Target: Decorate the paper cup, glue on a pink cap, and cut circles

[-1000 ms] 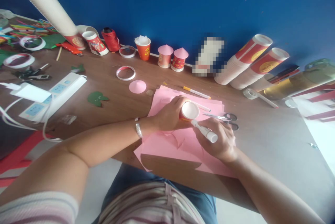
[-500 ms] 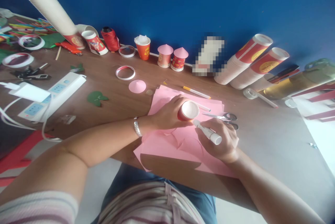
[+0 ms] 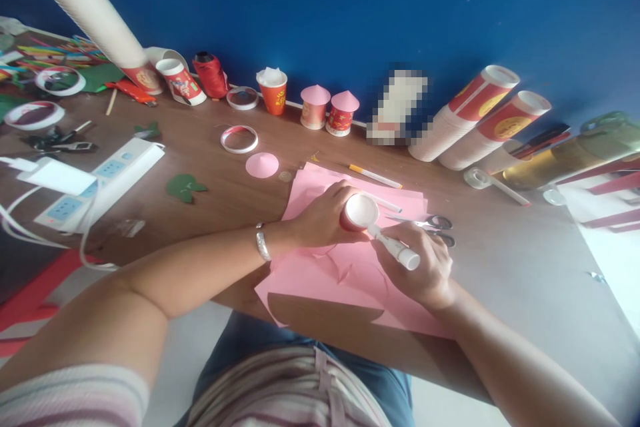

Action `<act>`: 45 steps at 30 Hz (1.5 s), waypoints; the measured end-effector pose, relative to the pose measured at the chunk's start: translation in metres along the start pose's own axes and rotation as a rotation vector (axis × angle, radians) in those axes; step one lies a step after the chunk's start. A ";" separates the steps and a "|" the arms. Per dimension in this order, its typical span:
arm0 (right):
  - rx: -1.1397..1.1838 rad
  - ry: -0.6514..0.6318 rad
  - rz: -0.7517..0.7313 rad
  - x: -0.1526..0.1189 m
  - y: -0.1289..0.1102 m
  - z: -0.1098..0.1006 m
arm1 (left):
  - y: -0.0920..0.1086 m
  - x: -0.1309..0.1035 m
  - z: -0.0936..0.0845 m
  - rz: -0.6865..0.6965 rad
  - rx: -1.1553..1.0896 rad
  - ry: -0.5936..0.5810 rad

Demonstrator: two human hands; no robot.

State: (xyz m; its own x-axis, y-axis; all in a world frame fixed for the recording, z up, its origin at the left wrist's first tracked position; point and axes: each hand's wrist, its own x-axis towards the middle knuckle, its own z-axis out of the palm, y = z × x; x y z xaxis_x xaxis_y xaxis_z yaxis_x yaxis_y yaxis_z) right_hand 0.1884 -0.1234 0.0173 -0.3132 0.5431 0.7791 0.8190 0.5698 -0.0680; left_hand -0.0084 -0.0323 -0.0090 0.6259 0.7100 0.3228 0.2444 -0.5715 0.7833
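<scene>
My left hand (image 3: 327, 217) is wrapped round a red paper cup (image 3: 362, 212), its white opening tipped up toward me. In my right hand (image 3: 423, 264) is a white tube (image 3: 397, 250) that looks like a glue pen. Its narrow tip is at the near side of the cup's rim; whether it touches cannot be made out. Both hands are above a stack of pink paper (image 3: 325, 274) with cut edges. Scissors (image 3: 434, 222) lie just beyond my right hand, and a yellow-ended white pen (image 3: 375, 176) lies at the paper's far edge.
Two cups with pink cone tops (image 3: 315, 107) stand by the wall, and a loose pink cone (image 3: 262, 165) lies nearer. Tall cup stacks lean at left (image 3: 90, 10) and right (image 3: 463, 110). A power strip (image 3: 107, 180), white rings (image 3: 239, 139) and green cut-outs (image 3: 185, 187) lie left.
My right hand and the white tube have shifted slightly left, nearer the cup's rim. The cup has moved very slightly in my left hand; the other things stay put.
</scene>
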 end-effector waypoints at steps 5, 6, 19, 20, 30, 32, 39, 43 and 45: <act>0.005 -0.011 -0.023 0.001 -0.001 0.000 | -0.002 0.001 0.001 0.025 -0.012 0.018; 0.008 -0.007 -0.020 0.001 -0.001 0.000 | -0.003 0.001 0.002 0.029 -0.012 0.016; 0.059 0.016 -0.026 0.005 -0.001 -0.001 | -0.002 0.000 0.001 0.028 0.010 0.011; 0.073 -0.001 -0.031 0.006 -0.001 -0.002 | -0.002 0.000 0.001 0.024 0.009 0.009; 0.167 -0.121 -0.053 0.010 -0.001 -0.006 | -0.006 0.001 0.003 0.018 0.012 0.000; 0.194 -0.104 -0.019 0.009 0.000 -0.005 | -0.006 0.001 0.003 0.020 0.008 0.010; 0.280 -0.066 0.282 0.007 0.005 -0.005 | -0.003 0.002 0.001 -0.047 -0.010 -0.004; 0.246 -0.040 0.261 0.006 0.006 -0.003 | -0.005 0.002 0.002 -0.040 -0.003 0.001; 0.219 -0.017 0.200 0.005 0.007 -0.001 | -0.007 0.001 0.003 -0.011 -0.006 0.011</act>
State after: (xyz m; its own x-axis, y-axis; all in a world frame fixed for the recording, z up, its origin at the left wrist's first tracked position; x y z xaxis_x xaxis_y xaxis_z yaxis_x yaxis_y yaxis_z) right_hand 0.1930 -0.1171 0.0218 -0.1659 0.6674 0.7260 0.7424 0.5691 -0.3535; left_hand -0.0070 -0.0288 -0.0153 0.6154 0.7203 0.3201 0.2466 -0.5617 0.7898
